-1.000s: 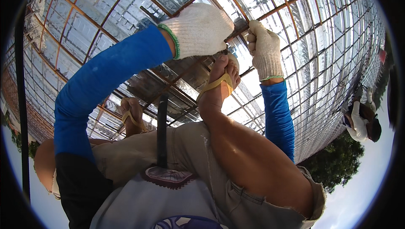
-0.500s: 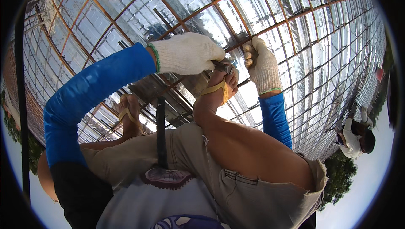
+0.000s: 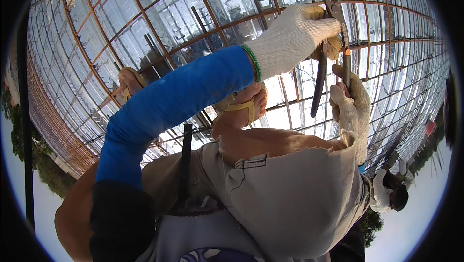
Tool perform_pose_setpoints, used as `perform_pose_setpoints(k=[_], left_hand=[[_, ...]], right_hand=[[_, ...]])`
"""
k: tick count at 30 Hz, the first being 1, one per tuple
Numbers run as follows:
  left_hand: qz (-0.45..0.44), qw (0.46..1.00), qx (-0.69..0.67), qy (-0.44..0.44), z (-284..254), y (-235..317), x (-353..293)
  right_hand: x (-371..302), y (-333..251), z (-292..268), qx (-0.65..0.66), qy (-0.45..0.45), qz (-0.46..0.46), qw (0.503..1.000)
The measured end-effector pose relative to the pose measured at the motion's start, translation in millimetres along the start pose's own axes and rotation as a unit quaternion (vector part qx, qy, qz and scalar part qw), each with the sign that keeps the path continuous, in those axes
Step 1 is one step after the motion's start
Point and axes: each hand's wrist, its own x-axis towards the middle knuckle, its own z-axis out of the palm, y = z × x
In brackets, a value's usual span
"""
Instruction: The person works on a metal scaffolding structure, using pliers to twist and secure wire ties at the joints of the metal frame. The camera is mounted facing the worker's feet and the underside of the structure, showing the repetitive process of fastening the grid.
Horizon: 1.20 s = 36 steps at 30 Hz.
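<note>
My left hand [image 3: 295,37], in a white knitted glove with a green cuff edge, is closed around a pair of pincers [image 3: 333,8] just below their head. The jaws point up and away from me, and the dark handles are spread apart. One handle hangs free; the other, with an orange band, runs down to my right hand [image 3: 353,110]. That hand, gloved too, has its fingers bent around the handle's end. Beneath both hands lies a grid of rusty rebar [image 3: 217,29] over shiny metal decking [image 3: 237,1].
My sandalled feet [image 3: 244,110] stand on the grid. A dark strap-like strip [image 3: 186,158] rises by my lap. Short loose bars [image 3: 203,20] lie among the mesh. Another person [image 3: 389,192] in white sleeves bends over the grid at the far right. A dark upright pole [image 3: 24,117] runs along the left.
My left hand has moved right and up, bringing the pincers away from beside my foot. My right hand has left the rebar, come lower and right, and taken hold of one handle.
</note>
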Motion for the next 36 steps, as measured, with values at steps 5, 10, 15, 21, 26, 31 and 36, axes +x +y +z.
perform_pose_setpoints(k=[5, 10, 15, 21, 26, 31, 36], left_hand=[[-0.25, 0.962, -0.109, -0.009, 49, -65, -60], [-0.345, 0.917, -0.175, 0.093, 72, -101, -85], [-0.344, 0.906, -0.232, 0.079, 65, -112, -83], [-0.357, 0.891, -0.27, 0.072, 65, -108, -76], [-0.352, 0.881, -0.296, 0.108, 65, -109, -75], [-0.354, 0.865, -0.334, 0.119, 65, -109, -73], [-0.35, 0.815, -0.445, 0.127, 65, -117, -78]], right_hand=[[-30, 9, -55, -0.234, -0.025, -0.054, 0.971], [-40, 5, -32, -0.436, -0.056, -0.113, 0.891], [-38, -2, -17, -0.464, -0.031, -0.099, 0.879], [-35, -18, -6, -0.523, -0.031, -0.073, 0.848], [-30, -19, 3, -0.531, -0.028, -0.12, 0.838], [-33, -17, 3, -0.545, -0.031, -0.083, 0.834], [-42, -5, 10, -0.579, 0.012, -0.157, 0.8]])
